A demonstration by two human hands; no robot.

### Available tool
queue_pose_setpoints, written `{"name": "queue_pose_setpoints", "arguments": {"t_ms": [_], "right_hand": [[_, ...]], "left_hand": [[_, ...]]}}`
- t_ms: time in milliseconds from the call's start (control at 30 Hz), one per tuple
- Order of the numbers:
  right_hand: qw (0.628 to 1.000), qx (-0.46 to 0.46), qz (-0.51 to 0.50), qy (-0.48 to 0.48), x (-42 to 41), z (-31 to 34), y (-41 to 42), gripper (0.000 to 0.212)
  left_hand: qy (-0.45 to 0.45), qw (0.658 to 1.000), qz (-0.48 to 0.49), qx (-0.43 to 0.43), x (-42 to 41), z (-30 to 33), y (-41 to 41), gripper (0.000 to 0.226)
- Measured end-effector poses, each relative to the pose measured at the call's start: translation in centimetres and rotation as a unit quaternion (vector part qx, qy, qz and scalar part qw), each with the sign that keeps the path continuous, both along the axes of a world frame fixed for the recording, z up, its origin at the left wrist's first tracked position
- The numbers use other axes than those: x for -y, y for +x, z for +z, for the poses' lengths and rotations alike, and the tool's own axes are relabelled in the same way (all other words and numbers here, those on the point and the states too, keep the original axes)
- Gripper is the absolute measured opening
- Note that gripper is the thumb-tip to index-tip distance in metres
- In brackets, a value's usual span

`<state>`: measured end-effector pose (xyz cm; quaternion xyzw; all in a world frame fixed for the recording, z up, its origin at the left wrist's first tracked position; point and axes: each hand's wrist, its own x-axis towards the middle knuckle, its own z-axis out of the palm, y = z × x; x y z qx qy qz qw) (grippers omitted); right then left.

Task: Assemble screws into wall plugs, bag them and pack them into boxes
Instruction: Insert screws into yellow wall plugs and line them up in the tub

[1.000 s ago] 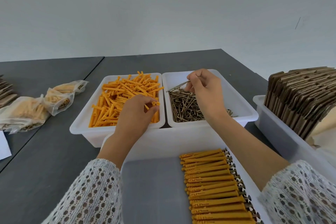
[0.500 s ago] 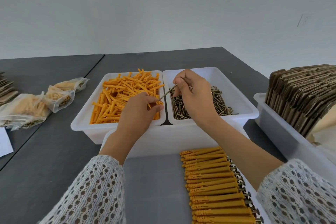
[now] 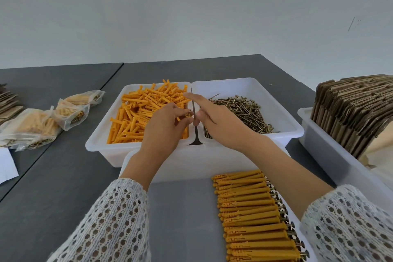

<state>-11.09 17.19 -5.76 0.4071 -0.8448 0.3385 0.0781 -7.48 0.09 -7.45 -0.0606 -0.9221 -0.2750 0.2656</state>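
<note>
Grey table, white bins ahead. My left hand (image 3: 163, 125) pinches an orange wall plug (image 3: 188, 114) with a screw seated, over the plug bin (image 3: 102, 134); my right hand (image 3: 221, 121) hangs relaxed, fingers straight. A loose pinch could drop the pair among unassembled plugs.

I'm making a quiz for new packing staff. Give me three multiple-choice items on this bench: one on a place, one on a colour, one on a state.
1. Where is the screw bin?
A. right of the plug bin
B. left of it
C. on the cardboard stack

2. What colour are the loose wall plugs?
A. white
B. orange
C. green

3. What is the left hand doing?
A. lying flat on the table
B. lifting a bag
C. pinching a plug

Key: 1 A, the two bins stand side by side; 2 B, the pile is orange; 3 C, its fingertips close on one plug, while the right hand is open.
</note>
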Motion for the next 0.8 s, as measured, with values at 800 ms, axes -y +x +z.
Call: {"name": "queue_pose_setpoints", "arguments": {"t_ms": [800], "right_hand": [[0.733, 0.443, -0.315, -0.409, -6.2, -0.2, -4.7, 0.027]], "left_hand": [[-0.316, 0.837, -0.389, 0.221, -13.9, 0.0, 10.8, 0.033]]}}
